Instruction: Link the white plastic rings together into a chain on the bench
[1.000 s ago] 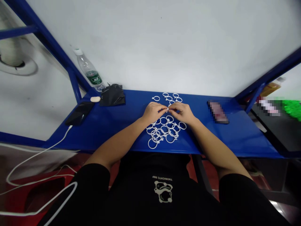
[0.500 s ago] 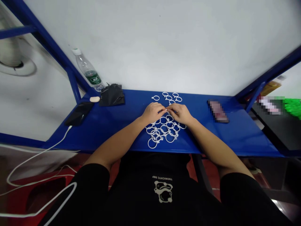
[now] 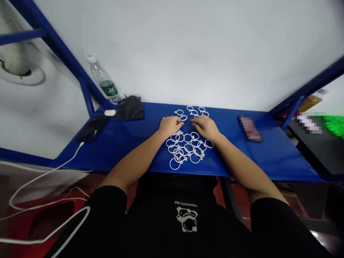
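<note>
Near the front edge of the blue table (image 3: 274, 157), a loose spread of white rings with small knobs (image 3: 185, 147) is laid, many overlapping. Just beyond it, a single white ring (image 3: 187, 117) is pinched by the fingertips of the left hand (image 3: 170, 125). The right hand (image 3: 206, 127) is held apart from that ring, its fingers parted and lightly bent. At the left, a black phone (image 3: 91, 128) is placed. Farther back, more rings (image 3: 191, 113) are scattered, and a green-labelled plastic bottle (image 3: 109, 86) is set by the wall (image 3: 204, 53).
</note>
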Motion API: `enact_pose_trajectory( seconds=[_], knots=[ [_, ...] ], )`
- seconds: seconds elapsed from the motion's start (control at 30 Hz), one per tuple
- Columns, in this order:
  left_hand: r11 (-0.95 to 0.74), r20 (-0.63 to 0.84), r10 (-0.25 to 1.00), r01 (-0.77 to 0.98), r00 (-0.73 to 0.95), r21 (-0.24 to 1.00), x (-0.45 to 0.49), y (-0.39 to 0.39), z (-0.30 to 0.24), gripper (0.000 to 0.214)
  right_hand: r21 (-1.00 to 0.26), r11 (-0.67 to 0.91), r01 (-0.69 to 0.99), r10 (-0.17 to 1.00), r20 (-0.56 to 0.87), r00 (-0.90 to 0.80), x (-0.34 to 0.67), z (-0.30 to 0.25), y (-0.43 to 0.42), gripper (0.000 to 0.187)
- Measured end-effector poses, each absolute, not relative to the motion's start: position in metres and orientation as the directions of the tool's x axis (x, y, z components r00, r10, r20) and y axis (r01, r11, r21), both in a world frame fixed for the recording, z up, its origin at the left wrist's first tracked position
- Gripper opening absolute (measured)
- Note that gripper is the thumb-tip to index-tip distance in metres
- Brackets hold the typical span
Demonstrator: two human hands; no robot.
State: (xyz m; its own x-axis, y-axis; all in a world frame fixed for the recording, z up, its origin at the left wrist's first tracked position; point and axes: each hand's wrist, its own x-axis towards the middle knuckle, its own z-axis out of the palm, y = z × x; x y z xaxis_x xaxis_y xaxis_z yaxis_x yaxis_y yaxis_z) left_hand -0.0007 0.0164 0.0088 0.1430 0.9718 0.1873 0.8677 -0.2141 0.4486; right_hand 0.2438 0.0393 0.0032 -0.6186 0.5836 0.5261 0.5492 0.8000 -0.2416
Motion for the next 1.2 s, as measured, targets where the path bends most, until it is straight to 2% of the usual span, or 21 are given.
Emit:
enact_pose_trajectory(
  seconds=[0.17, 0.37, 0.53, 0.7, 0.9, 1.03, 1.2],
  knots=[
    [-0.208, 0.184, 0.973, 0.876, 0.140, 0.435, 0.001, 0.016, 0.010, 0.021, -0.312, 0.772, 0.554, 0.635, 0.411, -0.654, 0.253, 0.004, 0.040, 0.028],
    [-0.217, 0.273, 0.956, 0.887, 0.108, 0.408, -0.002, 0.023, -0.006, 0.022, -0.409, 0.793, 0.452, 0.570, 0.234, -0.788, 0.254, 0.018, 0.032, 0.034],
    [-0.357, 0.319, 0.922, 0.798, 0.218, 0.486, -0.001, 0.029, -0.017, 0.020, -0.488, 0.750, 0.445, 0.576, 0.153, -0.803, 0.253, 0.025, 0.025, 0.025],
    [-0.483, 0.362, 0.873, 0.687, 0.328, 0.543, 0.000, 0.029, -0.015, 0.023, -0.427, 0.712, 0.558, 0.657, 0.122, -0.744, 0.251, 0.017, 0.030, 0.017],
    [-0.619, 0.408, 0.785, 0.619, 0.467, 0.484, 0.004, 0.019, -0.013, 0.019, -0.317, 0.612, 0.724, 0.786, 0.137, -0.603, 0.250, 0.017, 0.033, 0.014],
    [-0.682, 0.444, 0.730, 0.594, 0.519, 0.427, 0.011, 0.016, -0.017, 0.020, -0.364, 0.526, 0.769, 0.850, 0.246, -0.465, 0.251, 0.023, 0.029, 0.014],
    [-0.702, 0.581, 0.689, 0.598, 0.433, 0.387, 0.013, 0.017, -0.020, 0.011, -0.402, 0.512, 0.759, 0.859, 0.264, -0.439, 0.248, 0.023, 0.027, 0.013]
  ],
)
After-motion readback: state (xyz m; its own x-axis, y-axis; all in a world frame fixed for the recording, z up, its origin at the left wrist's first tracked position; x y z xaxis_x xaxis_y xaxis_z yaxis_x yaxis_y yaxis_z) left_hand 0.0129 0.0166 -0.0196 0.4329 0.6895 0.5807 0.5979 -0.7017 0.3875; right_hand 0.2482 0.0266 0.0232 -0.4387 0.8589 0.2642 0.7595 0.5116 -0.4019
